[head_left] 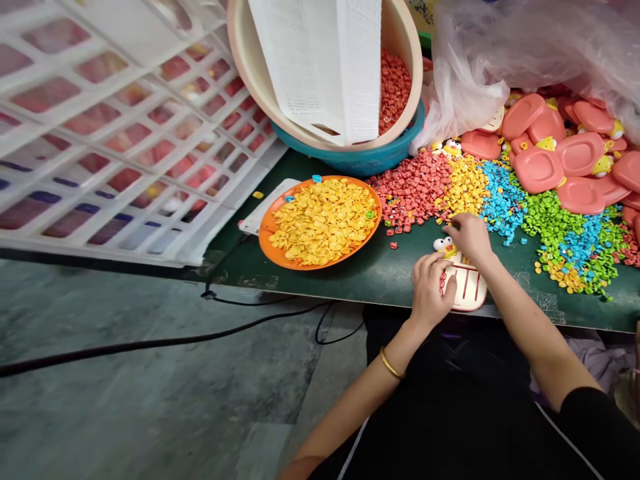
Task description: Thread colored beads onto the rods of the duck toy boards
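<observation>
On the table's front edge lies a cream toy board (469, 288) with red slots and a yellow duck head (447, 248) with big white eyes at its top. My left hand (431, 290) is closed over the board's left side, its fingers curled by a few small red pieces (443, 283). At the board's upper right is my right hand (470, 237), fingers bent together near the duck head and the loose beads. Whatever is between those fingertips is hidden.
Piles of red (415, 183), yellow (466, 183), blue (503, 197) and green beads (543, 217) lie beyond my hands. An orange plate (265, 241) holds yellow pieces. Behind stand a tub (240, 50), a white crate (190, 253) and coral toy shells (537, 168) under plastic.
</observation>
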Demonstrator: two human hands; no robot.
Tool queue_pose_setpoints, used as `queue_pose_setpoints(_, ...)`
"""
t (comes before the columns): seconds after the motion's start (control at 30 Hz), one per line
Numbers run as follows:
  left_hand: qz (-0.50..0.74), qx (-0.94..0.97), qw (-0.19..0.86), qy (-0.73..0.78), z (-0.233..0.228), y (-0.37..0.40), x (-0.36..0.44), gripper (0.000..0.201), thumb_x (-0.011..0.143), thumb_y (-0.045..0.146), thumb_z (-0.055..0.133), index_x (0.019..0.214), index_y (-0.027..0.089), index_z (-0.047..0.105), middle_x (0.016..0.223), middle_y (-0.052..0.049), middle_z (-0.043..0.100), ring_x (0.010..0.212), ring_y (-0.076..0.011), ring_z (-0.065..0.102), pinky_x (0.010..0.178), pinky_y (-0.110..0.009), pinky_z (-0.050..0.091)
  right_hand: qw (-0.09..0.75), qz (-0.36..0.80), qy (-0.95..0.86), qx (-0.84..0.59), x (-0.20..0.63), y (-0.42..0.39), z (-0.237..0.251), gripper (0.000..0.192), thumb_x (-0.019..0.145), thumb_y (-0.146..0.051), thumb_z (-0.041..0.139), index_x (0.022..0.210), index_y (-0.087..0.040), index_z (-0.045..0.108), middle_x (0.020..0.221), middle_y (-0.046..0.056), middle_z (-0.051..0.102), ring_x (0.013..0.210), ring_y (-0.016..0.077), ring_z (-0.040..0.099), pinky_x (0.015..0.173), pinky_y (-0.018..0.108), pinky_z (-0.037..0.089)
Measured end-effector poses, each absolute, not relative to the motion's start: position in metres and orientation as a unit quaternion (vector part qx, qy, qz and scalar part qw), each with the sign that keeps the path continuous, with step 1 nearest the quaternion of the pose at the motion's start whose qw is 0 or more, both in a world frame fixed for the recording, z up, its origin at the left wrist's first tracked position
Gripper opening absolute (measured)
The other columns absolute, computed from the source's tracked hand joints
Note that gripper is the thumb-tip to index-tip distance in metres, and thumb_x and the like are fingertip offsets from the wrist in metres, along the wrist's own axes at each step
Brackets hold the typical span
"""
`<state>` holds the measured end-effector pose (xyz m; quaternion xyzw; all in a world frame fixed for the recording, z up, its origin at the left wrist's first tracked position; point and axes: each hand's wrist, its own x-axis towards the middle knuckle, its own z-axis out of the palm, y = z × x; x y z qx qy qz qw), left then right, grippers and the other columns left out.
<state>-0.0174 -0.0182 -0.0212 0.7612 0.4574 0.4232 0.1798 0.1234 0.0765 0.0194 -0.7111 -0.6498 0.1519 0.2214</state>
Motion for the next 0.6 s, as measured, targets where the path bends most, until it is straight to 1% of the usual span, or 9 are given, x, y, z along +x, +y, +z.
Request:
queue_pose_setpoints(0.07, 0.412, 0.774, 0.182, 0.444, -0.020, -0.018, -0.018, 0.020, 0.089, 0.017, 0.053, 0.109, 0.020, 0.058, 0.115, -0.010, 0.062, 0.115, -0.0272, 0.053, 0.103, -0.047, 0.045, 0.149, 0.138, -0.666, -0.717, 0.127, 0.082, 0.026, 0.017, 0.092, -0.024, 0.059, 0.087, -0.016, 0.074, 0.093, 0.012, 0.070, 0.083, 0.0209, 0.063, 0.075, 0.030, 0.045)
queue_pose_setpoints(0.1, 0.410, 0.774, 0.185, 0.446, -0.020, -0.018, -0.017, 0.021, 0.090, 0.017, 0.053, 0.109, 0.020, 0.058, 0.114, -0.010, 0.062, 0.113, -0.0268, 0.054, 0.102, -0.046, 0.046, 0.138, 0.127, -0.673, -0.716, 0.131, 0.077, 0.029, 0.020, 0.093, -0.023, 0.057, 0.086, -0.016, 0.074, 0.091, 0.012, 0.070, 0.083, 0.0210, 0.063, 0.074, 0.030, 0.044)
queue_pose_setpoints(0.13, 0.408, 0.772, 0.185, 0.451, -0.019, -0.018, -0.017, 0.021, 0.090, 0.018, 0.053, 0.109, 0.019, 0.059, 0.113, -0.010, 0.063, 0.112, -0.0267, 0.054, 0.101, -0.046, 0.046, 0.143, 0.112, -0.679, -0.712, 0.138, 0.067, 0.031, 0.023, 0.094, -0.023, 0.054, 0.085, -0.016, 0.074, 0.089, 0.012, 0.070, 0.083, 0.0212, 0.063, 0.074, 0.030, 0.044)
queue_pose_setpoints(0.2, 0.409, 0.767, 0.181, 0.460, -0.018, -0.018, -0.016, 0.021, 0.090, 0.019, 0.054, 0.109, 0.018, 0.060, 0.112, -0.011, 0.063, 0.111, -0.0271, 0.054, 0.099, -0.046, 0.047, 0.179, 0.079, -0.690, -0.697, 0.156, 0.038, 0.032, 0.025, 0.096, -0.027, 0.052, 0.087, -0.017, 0.074, 0.087, 0.010, 0.069, 0.084, 0.0214, 0.063, 0.075, 0.030, 0.045)
queue_pose_setpoints(0.27, 0.409, 0.767, 0.178, 0.462, -0.017, -0.017, -0.015, 0.019, 0.090, 0.019, 0.054, 0.107, 0.017, 0.060, 0.109, -0.012, 0.062, 0.109, -0.0273, 0.054, 0.098, -0.045, 0.047, 0.209, 0.071, -0.705, -0.674, 0.176, 0.007, 0.030, 0.025, 0.097, -0.027, 0.051, 0.095, -0.018, 0.074, 0.089, 0.009, 0.069, 0.083, 0.0205, 0.063, 0.076, 0.030, 0.047)
queue_pose_setpoints(0.33, 0.408, 0.770, 0.181, 0.456, -0.017, -0.016, -0.014, 0.015, 0.090, 0.017, 0.053, 0.103, 0.018, 0.060, 0.105, -0.011, 0.063, 0.107, -0.0266, 0.054, 0.096, -0.044, 0.047, 0.209, 0.088, -0.730, -0.645, 0.188, -0.016, 0.024, 0.025, 0.097, -0.023, 0.050, 0.102, -0.020, 0.074, 0.096, 0.009, 0.070, 0.085, 0.0202, 0.064, 0.077, 0.030, 0.049)
queue_pose_setpoints(0.43, 0.407, 0.782, 0.196, 0.430, -0.016, -0.016, -0.014, 0.013, 0.091, 0.013, 0.049, 0.095, 0.020, 0.060, 0.097, -0.007, 0.064, 0.100, -0.0237, 0.057, 0.092, -0.041, 0.048, 0.192, 0.106, -0.762, -0.609, 0.192, -0.029, 0.015, 0.030, 0.095, -0.016, 0.049, 0.112, -0.023, 0.072, 0.106, 0.010, 0.070, 0.093, 0.0222, 0.064, 0.081, 0.032, 0.052)
queue_pose_setpoints(0.53, 0.404, 0.784, 0.201, 0.426, -0.016, -0.018, -0.014, 0.016, 0.092, 0.012, 0.047, 0.096, 0.020, 0.060, 0.097, -0.006, 0.064, 0.098, -0.0228, 0.057, 0.090, -0.040, 0.047, 0.210, 0.091, -0.766, -0.601, 0.187, -0.024, 0.006, 0.026, 0.096, -0.019, 0.050, 0.109, -0.022, 0.073, 0.103, 0.012, 0.069, 0.093, 0.0238, 0.062, 0.081, 0.035, 0.054)
queue_pose_setpoints(0.6, 0.404, 0.778, 0.197, 0.439, -0.016, -0.018, -0.013, 0.014, 0.092, 0.014, 0.048, 0.098, 0.020, 0.060, 0.100, -0.008, 0.063, 0.100, -0.0236, 0.056, 0.090, -0.040, 0.047, 0.258, 0.072, -0.751, -0.603, 0.184, -0.020, 0.000, 0.026, 0.098, -0.022, 0.049, 0.103, -0.021, 0.074, 0.098, 0.011, 0.067, 0.091, 0.0233, 0.061, 0.079, 0.036, 0.055)
